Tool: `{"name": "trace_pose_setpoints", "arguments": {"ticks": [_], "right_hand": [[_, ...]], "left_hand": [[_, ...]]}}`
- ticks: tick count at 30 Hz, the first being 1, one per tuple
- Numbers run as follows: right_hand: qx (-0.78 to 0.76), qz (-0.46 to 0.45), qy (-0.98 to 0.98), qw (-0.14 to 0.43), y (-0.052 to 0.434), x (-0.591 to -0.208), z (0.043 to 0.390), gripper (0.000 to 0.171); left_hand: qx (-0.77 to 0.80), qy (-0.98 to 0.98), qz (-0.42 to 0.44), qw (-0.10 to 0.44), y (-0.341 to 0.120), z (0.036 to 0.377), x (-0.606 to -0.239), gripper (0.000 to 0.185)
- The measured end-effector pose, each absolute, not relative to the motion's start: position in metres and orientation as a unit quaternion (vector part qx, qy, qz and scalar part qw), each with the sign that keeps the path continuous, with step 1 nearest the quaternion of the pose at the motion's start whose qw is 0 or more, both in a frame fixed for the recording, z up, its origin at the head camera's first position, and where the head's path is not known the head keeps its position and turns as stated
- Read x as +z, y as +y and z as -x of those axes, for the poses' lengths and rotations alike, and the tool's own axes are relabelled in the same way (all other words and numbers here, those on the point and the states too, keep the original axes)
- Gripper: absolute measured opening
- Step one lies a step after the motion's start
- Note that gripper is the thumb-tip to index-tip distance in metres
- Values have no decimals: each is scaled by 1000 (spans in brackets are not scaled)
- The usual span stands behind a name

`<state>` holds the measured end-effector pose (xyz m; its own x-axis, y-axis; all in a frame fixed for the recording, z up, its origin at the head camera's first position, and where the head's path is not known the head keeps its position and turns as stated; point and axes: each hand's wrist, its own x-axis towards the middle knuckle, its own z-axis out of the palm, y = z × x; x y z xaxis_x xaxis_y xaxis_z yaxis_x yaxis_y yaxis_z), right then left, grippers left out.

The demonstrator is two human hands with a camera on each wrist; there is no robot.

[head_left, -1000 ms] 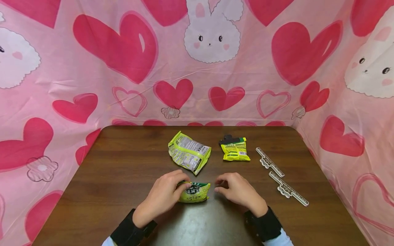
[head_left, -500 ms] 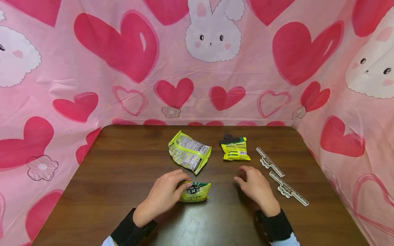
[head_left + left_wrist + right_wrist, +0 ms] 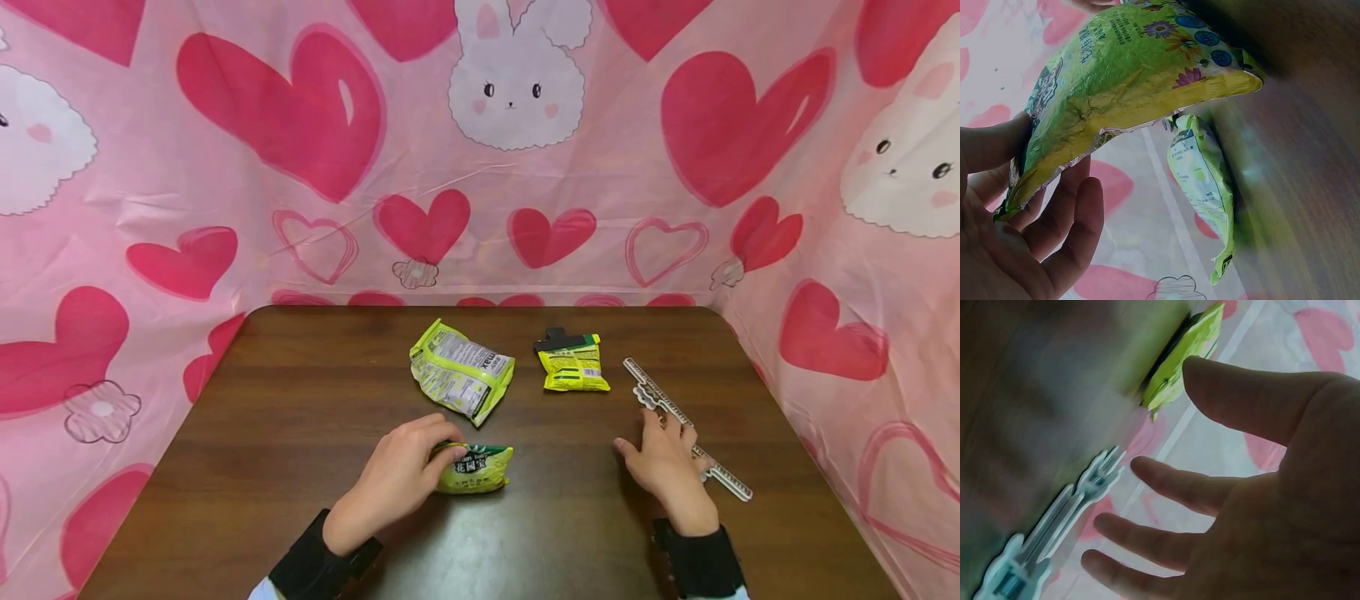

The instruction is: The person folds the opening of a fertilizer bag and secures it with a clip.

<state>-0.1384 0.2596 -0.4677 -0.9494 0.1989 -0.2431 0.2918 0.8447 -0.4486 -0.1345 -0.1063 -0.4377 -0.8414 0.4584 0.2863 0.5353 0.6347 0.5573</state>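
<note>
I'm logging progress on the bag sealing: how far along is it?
Done: one small green snack bag at the back already wears a black clip. In hand: the left hand grips another small snack bag by its top, while the right hand is open over the nearer white sealing clip. Left: that bag and the larger bag show no clip; a second white clip lies unused.

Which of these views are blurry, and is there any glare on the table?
Head view: sharp, with a pale sheen on the table near the bottom edge and wide-angle bending at the corners. Left wrist view: the snack bag in the left hand is crisp, the wood beside it smeared. Right wrist view: right hand clear, table and white clip blurred.
</note>
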Motion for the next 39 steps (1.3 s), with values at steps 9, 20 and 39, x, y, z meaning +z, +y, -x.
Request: {"name": "trace_pose_setpoints", "arguments": {"ticks": [9,20,39], "right_hand": [[-234,-144,953,124,265,-469,139,78],[-214,-149,957,125,279,-467,134,80],[-220,-107,961,131,276,-471,141,64]], "left_hand": [[-327,-903,275,57,-106,135,-438,12],[-330,-902,274,51,-106,135,-439,11],[-332,-902,273,44,-106,134,-438,10]]}}
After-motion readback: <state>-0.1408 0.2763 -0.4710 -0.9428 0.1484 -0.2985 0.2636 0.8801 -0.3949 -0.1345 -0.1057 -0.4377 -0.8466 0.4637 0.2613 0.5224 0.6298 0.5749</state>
